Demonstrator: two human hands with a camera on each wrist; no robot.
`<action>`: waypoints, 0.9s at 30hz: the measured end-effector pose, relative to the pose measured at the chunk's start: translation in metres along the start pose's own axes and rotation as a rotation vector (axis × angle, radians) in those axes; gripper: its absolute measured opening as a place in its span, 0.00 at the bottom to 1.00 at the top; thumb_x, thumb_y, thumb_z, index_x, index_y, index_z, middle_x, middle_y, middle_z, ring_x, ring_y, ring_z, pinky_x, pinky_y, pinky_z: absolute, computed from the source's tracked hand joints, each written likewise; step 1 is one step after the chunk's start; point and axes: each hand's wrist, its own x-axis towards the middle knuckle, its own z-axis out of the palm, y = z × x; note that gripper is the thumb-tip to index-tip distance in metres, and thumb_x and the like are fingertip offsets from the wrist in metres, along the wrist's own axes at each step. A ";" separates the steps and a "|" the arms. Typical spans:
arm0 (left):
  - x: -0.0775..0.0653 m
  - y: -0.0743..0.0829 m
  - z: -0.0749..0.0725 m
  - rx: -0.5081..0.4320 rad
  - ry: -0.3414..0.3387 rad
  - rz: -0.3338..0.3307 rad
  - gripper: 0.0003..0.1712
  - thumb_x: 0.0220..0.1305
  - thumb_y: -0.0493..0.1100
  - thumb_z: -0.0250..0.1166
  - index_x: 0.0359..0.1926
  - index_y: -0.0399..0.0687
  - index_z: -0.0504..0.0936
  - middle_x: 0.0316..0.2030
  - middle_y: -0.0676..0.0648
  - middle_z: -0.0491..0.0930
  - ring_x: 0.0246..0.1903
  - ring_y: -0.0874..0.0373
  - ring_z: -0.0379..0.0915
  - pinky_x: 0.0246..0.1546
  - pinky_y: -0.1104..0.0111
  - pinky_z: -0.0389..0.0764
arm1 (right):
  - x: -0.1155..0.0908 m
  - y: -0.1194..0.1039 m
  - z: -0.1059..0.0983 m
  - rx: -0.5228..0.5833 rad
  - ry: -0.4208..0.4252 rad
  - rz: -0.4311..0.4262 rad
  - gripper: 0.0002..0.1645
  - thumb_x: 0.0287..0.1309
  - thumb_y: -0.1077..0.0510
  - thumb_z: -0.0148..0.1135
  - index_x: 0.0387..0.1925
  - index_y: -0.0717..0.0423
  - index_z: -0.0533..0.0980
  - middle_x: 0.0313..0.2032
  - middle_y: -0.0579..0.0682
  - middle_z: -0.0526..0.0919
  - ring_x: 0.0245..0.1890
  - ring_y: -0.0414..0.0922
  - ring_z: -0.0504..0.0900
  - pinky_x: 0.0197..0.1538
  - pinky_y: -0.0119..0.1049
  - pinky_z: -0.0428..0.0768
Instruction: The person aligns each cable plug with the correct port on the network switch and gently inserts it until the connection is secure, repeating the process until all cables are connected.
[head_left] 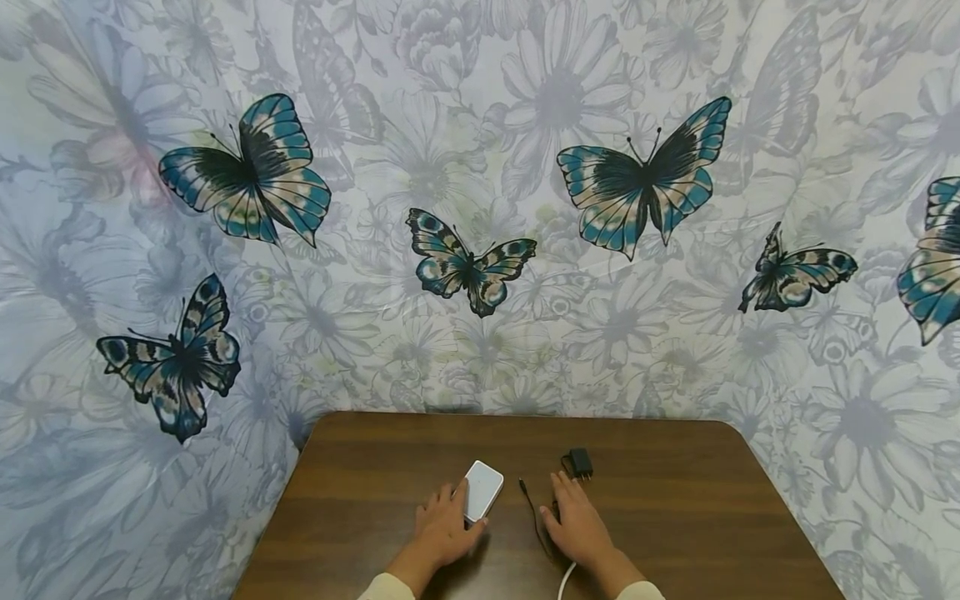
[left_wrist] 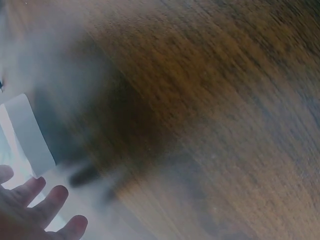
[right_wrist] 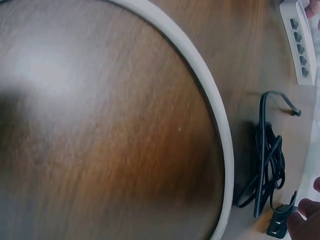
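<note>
A white network switch (head_left: 484, 490) lies on the table, its row of several ports facing up in the right wrist view. My left hand (head_left: 442, 531) is at its near left side, fingers loosely extended and thumb by its near corner; whether it touches the switch is hard to tell. Over the bundled black cable (right_wrist: 267, 165) rests my right hand (head_left: 579, 525), fingers stretched forward toward a black power adapter (head_left: 580, 462). In the right wrist view its fingertips are beside the adapter. Most of the bundle is hidden under that hand in the head view.
A thick white cable (right_wrist: 215, 95) curves across the table near my right wrist. The brown wooden table (head_left: 675, 483) has rounded far corners. Behind it stands a wall (head_left: 450, 375) covered with flowers and butterflies.
</note>
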 end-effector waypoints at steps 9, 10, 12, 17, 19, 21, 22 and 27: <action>0.000 -0.001 0.005 0.001 0.004 0.007 0.47 0.57 0.67 0.65 0.70 0.45 0.67 0.56 0.38 0.74 0.54 0.39 0.71 0.44 0.38 0.70 | -0.002 -0.002 0.006 0.015 0.000 0.007 0.38 0.68 0.48 0.59 0.70 0.66 0.63 0.70 0.67 0.63 0.69 0.69 0.62 0.67 0.63 0.63; 0.000 -0.001 0.006 0.003 0.001 0.006 0.47 0.57 0.67 0.65 0.70 0.45 0.67 0.56 0.38 0.74 0.55 0.39 0.71 0.45 0.38 0.70 | -0.002 -0.002 0.006 0.016 -0.002 0.009 0.38 0.68 0.48 0.59 0.70 0.66 0.63 0.70 0.67 0.63 0.69 0.69 0.63 0.67 0.63 0.63; 0.001 -0.001 0.006 0.006 -0.007 0.000 0.47 0.57 0.67 0.64 0.70 0.46 0.67 0.57 0.38 0.74 0.55 0.39 0.71 0.45 0.38 0.70 | -0.002 -0.002 0.007 0.017 -0.002 0.010 0.38 0.68 0.48 0.59 0.70 0.66 0.64 0.70 0.67 0.64 0.69 0.69 0.63 0.66 0.64 0.63; 0.002 0.001 0.006 0.013 -0.014 -0.011 0.47 0.57 0.67 0.65 0.70 0.45 0.67 0.58 0.38 0.73 0.56 0.40 0.70 0.46 0.39 0.70 | -0.001 0.000 0.009 0.015 -0.005 0.011 0.38 0.67 0.48 0.59 0.70 0.66 0.64 0.70 0.67 0.64 0.69 0.69 0.62 0.67 0.63 0.63; 0.002 0.001 0.006 0.012 -0.015 -0.014 0.47 0.57 0.66 0.65 0.70 0.45 0.67 0.58 0.38 0.73 0.56 0.40 0.70 0.46 0.39 0.70 | -0.001 0.001 0.010 0.017 -0.008 0.011 0.38 0.67 0.48 0.59 0.70 0.66 0.64 0.70 0.67 0.64 0.69 0.69 0.62 0.67 0.63 0.63; 0.003 0.002 0.007 0.012 -0.013 -0.016 0.47 0.57 0.66 0.65 0.70 0.45 0.67 0.58 0.38 0.74 0.56 0.40 0.70 0.46 0.39 0.70 | -0.001 0.003 0.011 0.020 -0.007 0.011 0.38 0.67 0.48 0.59 0.70 0.66 0.64 0.70 0.67 0.64 0.69 0.69 0.62 0.67 0.63 0.63; 0.003 0.002 0.007 0.013 -0.012 -0.017 0.47 0.57 0.67 0.65 0.70 0.46 0.67 0.58 0.38 0.74 0.56 0.40 0.70 0.46 0.40 0.70 | -0.001 0.003 0.012 0.020 -0.004 0.009 0.38 0.67 0.48 0.59 0.70 0.67 0.64 0.70 0.67 0.64 0.69 0.69 0.62 0.67 0.63 0.63; 0.005 0.002 0.009 0.032 -0.004 -0.025 0.47 0.56 0.67 0.65 0.70 0.47 0.67 0.57 0.39 0.74 0.55 0.41 0.71 0.45 0.42 0.70 | 0.001 0.007 0.015 -0.004 0.017 -0.007 0.38 0.66 0.48 0.60 0.69 0.67 0.65 0.69 0.67 0.66 0.69 0.67 0.63 0.68 0.61 0.63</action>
